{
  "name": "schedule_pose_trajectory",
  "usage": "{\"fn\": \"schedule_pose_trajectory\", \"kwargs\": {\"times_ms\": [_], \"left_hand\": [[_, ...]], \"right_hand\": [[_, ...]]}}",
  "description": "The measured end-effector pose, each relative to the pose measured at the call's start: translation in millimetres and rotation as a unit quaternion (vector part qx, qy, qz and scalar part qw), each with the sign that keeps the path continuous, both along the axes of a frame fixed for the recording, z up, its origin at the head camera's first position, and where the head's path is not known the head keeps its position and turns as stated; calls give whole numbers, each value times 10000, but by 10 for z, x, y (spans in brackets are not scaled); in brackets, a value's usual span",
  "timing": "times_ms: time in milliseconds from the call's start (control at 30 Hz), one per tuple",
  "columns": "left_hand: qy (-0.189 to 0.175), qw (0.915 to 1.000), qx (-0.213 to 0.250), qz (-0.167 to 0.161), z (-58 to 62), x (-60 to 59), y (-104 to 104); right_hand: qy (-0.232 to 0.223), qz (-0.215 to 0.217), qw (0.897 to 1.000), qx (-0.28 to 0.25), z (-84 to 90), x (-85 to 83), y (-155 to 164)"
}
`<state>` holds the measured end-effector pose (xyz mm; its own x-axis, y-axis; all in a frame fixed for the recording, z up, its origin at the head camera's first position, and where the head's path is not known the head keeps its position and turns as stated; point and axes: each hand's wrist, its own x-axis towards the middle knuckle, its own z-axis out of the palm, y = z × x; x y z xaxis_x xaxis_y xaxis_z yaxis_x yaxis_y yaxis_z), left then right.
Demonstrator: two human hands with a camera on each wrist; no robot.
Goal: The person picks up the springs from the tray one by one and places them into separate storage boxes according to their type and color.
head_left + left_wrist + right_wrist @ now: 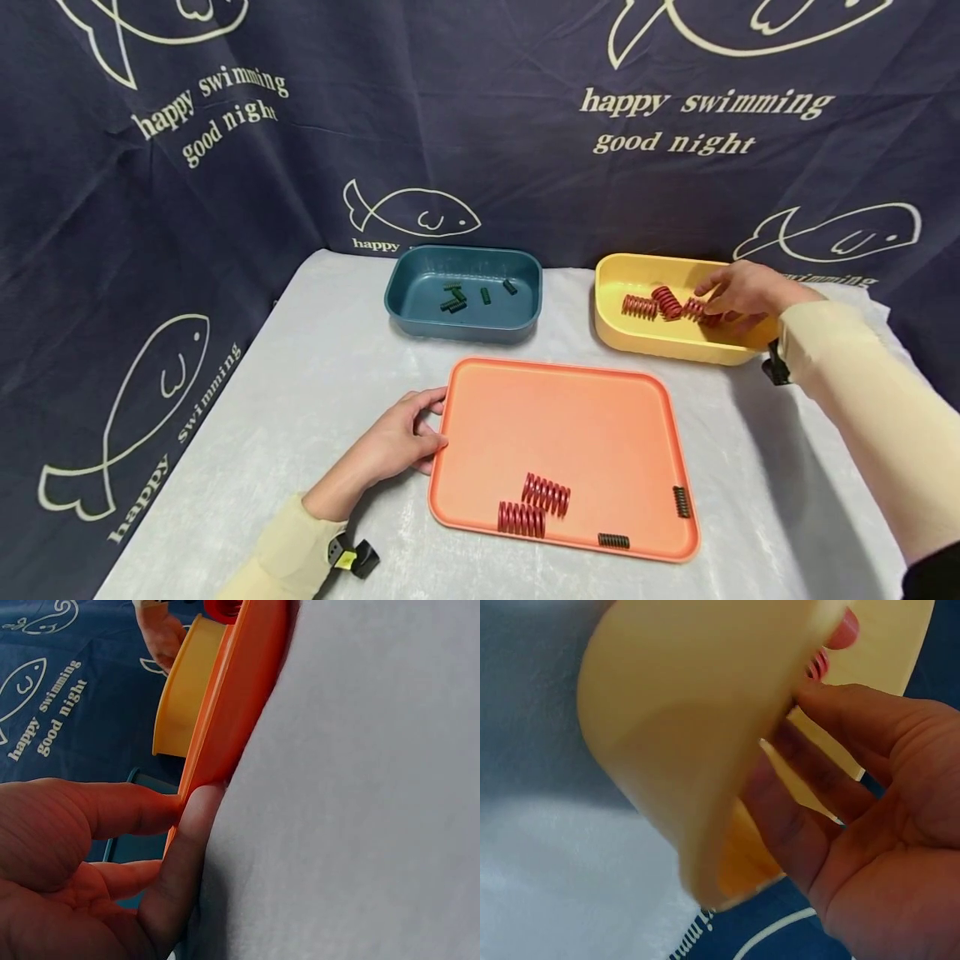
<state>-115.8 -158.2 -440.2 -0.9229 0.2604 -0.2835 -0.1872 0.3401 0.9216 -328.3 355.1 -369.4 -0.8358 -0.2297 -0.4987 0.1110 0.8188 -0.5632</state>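
My left hand (401, 433) holds the left edge of an orange tray (555, 417); the left wrist view shows its thumb and fingers (184, 847) at the rim. Two red coil springs (546, 493) lie near the tray's front, with one dark spring (613, 541) at the front edge and another dark spring (681, 502) by the right edge. My right hand (750, 292) reaches into a yellow bin (652, 337), fingers spread over several red springs (640, 307). In the right wrist view the bin wall (682, 712) partly hides its fingertips.
A teal bin (465, 329) with several small green springs (486, 296) stands behind the tray, left of the yellow bin. White cloth (300, 375) covers the table. A dark blue curtain (487, 108) with fish drawings hangs behind and at the left.
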Motion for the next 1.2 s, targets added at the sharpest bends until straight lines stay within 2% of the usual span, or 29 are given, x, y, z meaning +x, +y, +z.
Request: {"fn": "schedule_pose_trajectory", "kwargs": {"times_ms": [167, 400, 600, 800, 933, 1167, 1200], "left_hand": [[-26, 10000, -9, -6, -6, -5, 7], [-28, 10000, -36, 41, -4, 0, 12], [-95, 9999, -59, 58, -8, 0, 15], [-145, 9998, -38, 93, -11, -5, 22], [-159, 9998, -52, 129, -13, -3, 37], [-86, 9999, -68, 124, -13, 8, 43], [-72, 9999, -59, 101, -15, 7, 41]], "right_hand": [[196, 172, 9995, 199, 74, 44, 69], [1007, 281, 9944, 147, 147, 148, 41], [1746, 276, 9842, -1, 258, 323, -133], [2195, 281, 9748, -298, 392, 529, -344], [2346, 289, 9700, -576, 433, 730, -504], [2901, 1077, 9385, -1531, 324, 1067, -735], [2858, 1147, 9373, -1629, 312, 1107, -769]]}}
